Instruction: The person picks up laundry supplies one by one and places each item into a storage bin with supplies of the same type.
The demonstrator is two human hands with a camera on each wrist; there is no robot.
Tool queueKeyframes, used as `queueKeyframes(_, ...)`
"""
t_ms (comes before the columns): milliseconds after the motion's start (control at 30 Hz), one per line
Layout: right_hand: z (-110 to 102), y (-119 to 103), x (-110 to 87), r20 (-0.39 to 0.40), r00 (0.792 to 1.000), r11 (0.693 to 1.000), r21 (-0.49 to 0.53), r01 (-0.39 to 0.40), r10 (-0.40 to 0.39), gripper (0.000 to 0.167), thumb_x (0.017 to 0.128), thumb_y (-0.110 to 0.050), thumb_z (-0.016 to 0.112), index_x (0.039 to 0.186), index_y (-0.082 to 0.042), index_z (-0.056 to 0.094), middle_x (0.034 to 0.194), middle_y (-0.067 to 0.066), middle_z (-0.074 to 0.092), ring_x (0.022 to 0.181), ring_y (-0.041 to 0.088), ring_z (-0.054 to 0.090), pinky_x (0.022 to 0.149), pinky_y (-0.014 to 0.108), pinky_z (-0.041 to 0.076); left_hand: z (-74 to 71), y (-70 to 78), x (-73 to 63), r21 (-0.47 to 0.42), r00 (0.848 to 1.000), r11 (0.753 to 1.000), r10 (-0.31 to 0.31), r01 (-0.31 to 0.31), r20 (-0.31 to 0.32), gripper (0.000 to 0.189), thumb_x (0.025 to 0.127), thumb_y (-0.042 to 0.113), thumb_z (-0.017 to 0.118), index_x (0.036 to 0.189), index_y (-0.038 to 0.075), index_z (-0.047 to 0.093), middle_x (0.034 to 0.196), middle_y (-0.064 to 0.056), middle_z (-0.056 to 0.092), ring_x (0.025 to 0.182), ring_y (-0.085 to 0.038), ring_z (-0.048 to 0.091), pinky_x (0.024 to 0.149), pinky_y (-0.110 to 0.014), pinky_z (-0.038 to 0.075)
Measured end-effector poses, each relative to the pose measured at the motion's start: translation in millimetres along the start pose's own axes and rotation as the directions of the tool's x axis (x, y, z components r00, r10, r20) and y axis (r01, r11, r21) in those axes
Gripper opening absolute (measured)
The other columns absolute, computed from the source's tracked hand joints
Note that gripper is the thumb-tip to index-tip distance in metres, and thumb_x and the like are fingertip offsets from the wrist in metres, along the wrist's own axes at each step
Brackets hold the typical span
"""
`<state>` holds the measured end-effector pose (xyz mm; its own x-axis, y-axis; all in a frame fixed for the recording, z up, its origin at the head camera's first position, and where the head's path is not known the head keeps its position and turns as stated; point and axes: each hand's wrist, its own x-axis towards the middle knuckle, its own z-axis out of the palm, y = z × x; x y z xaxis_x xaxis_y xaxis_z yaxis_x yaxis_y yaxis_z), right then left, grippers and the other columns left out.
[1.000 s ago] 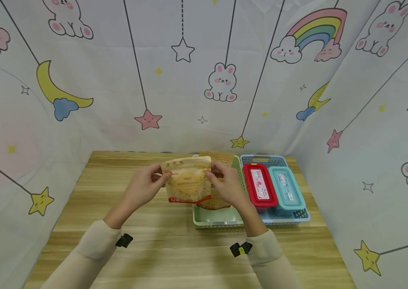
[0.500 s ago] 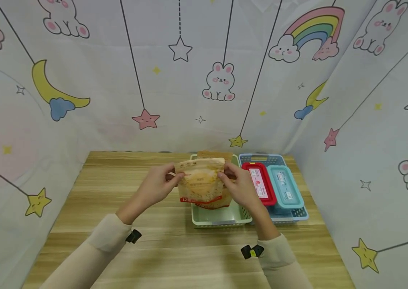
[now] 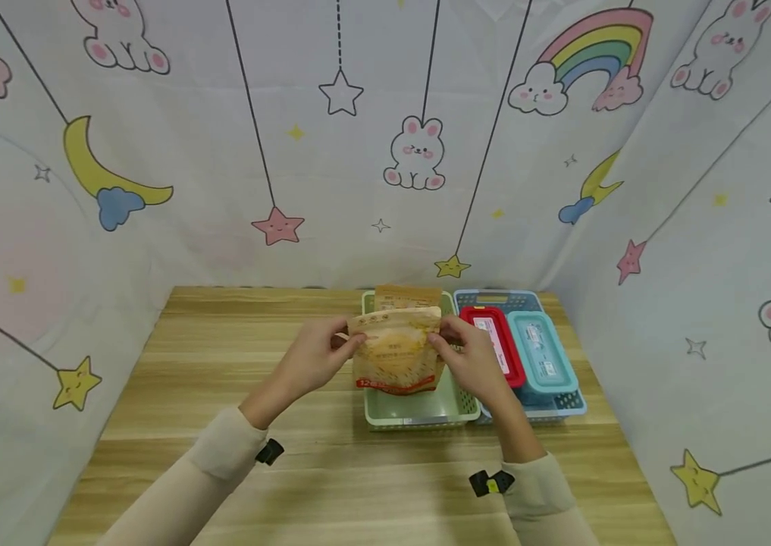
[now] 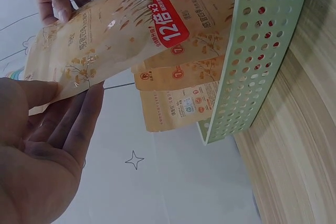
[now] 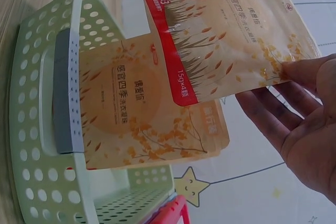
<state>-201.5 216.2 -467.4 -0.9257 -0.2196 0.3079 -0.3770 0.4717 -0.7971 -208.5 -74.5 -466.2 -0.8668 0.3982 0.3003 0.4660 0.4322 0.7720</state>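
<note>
A tan laundry-pod pouch (image 3: pixel 395 353) with a red bottom band is held up between both hands, above the green basket (image 3: pixel 385 417). My left hand (image 3: pixel 313 356) pinches its left upper side between thumb and fingers. At the opposite side, my right hand (image 3: pixel 474 353) pinches it the same way. Similar pouches (image 5: pixel 136 108) stand upright in the basket behind the held one, as both wrist views show. In the left wrist view the lower edge of the held pouch (image 4: pixel 110 35) overlaps them; whether they touch I cannot tell.
Right of the green basket stands a blue basket (image 3: pixel 569 413) with a red-lidded box (image 3: pixel 490 341) and a turquoise-lidded box (image 3: pixel 542 353). Both baskets sit on a wood-grain table (image 3: pixel 235 326). A patterned white cloth (image 3: pixel 221 152) hangs behind and at the sides.
Both hands have carried the pouch to the right and slightly down, from the basket's left edge to over the basket, in front of the standing pouches.
</note>
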Motion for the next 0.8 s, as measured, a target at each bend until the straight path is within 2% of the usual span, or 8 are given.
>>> queueKeyframes(100, -3, 2, -2.5, 0.000, 1.000, 1.000, 0.019, 0.001, -0.001, 0.006, 0.102, -0.009, 0.072, 0.100, -0.007, 0.067, 0.097, 0.009, 0.077, 0.087, 0.024, 0.075, 0.070, 0.035, 0.064, 4.2, 0.3, 0.2, -0.009, 1.000, 1.000, 0.000, 0.001, 0.007, 0.009, 0.107, 0.016, 0.066, 0.100, 0.011, 0.068, 0.101, -0.007, 0.074, 0.087, -0.020, 0.079, 0.067, -0.030, 0.061)
queueKeyframes(267, -6, 7, -8.1, 0.005, 1.000, 0.997, 0.070, -0.026, 0.026, 0.007, 0.102, -0.007, 0.072, 0.097, -0.006, 0.067, 0.095, 0.011, 0.076, 0.087, 0.026, 0.075, 0.070, 0.046, 0.065, 11.5, 0.4, 1.6, -0.006, 1.000, 1.000, 0.017, -0.017, 0.018, 0.011, 0.107, 0.016, 0.067, 0.097, 0.011, 0.068, 0.098, -0.005, 0.074, 0.086, -0.020, 0.079, 0.070, -0.029, 0.062)
queueKeyframes(467, -7, 16, -15.2, 0.026, 0.998, 0.994, 0.095, -0.053, 0.050, 0.008, 0.102, -0.011, 0.072, 0.100, -0.004, 0.069, 0.096, 0.012, 0.075, 0.089, 0.028, 0.076, 0.070, 0.035, 0.065, 18.0, 0.4, -0.9, 0.030, 0.999, 0.999, 0.032, -0.033, 0.036, 0.011, 0.106, 0.017, 0.068, 0.097, 0.011, 0.069, 0.086, -0.004, 0.069, 0.085, -0.023, 0.079, 0.071, -0.028, 0.062)
queueKeyframes(633, -7, 21, -21.3, 0.020, 0.998, 0.992, 0.111, -0.065, 0.063, 0.007, 0.102, -0.010, 0.073, 0.101, -0.003, 0.070, 0.097, 0.013, 0.076, 0.091, 0.030, 0.076, 0.071, 0.045, 0.065, 24.0, -0.4, -3.6, 0.020, 0.998, 0.999, 0.039, -0.040, 0.054, 0.013, 0.107, 0.016, 0.067, 0.095, 0.010, 0.068, 0.088, -0.007, 0.072, 0.086, -0.026, 0.079, 0.070, -0.029, 0.062)
queueKeyframes(800, -5, 28, -27.5, 0.015, 0.998, 0.993, 0.102, -0.068, 0.067, 0.007, 0.102, -0.010, 0.073, 0.101, -0.003, 0.070, 0.097, 0.013, 0.076, 0.091, 0.030, 0.076, 0.072, 0.042, 0.065, 30.8, -3.6, -5.5, 0.047, 0.998, 0.998, 0.032, -0.035, 0.059, 0.009, 0.106, 0.016, 0.068, 0.098, 0.012, 0.070, 0.093, -0.003, 0.076, 0.085, -0.023, 0.078, 0.071, -0.027, 0.062)
